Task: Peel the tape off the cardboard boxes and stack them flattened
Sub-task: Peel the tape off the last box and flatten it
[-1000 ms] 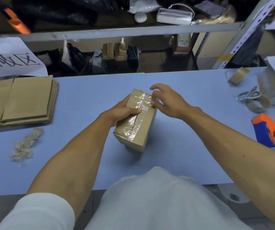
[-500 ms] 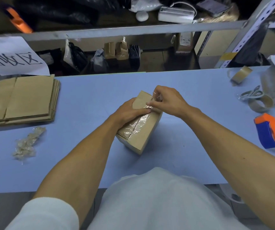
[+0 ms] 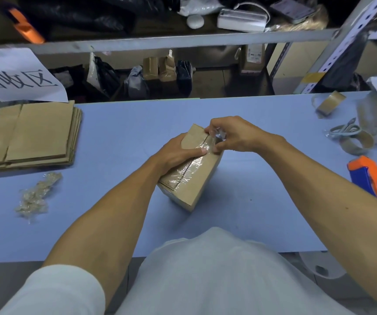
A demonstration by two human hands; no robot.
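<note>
Cardboard box (image 3: pixel 196 178) mid-table (image 3: pixel 274 201), tilted. Left hand (image 3: pixel 178 153) grips box, thumb pressing seam. Right hand (image 3: pixel 233 135) pinches lifted tape (image 3: pixel 216 135) end (far half already bare). Advice: pull low along seam, steady. Flattened stack (image 3: pixel 35 133) far left.

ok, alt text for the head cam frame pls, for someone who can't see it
A person's left hand grips a small taped cardboard box on a blue table while the right hand pinches a peeled end of clear tape at its far edge. Flattened boxes and a wad of used tape lie to the left.
</note>
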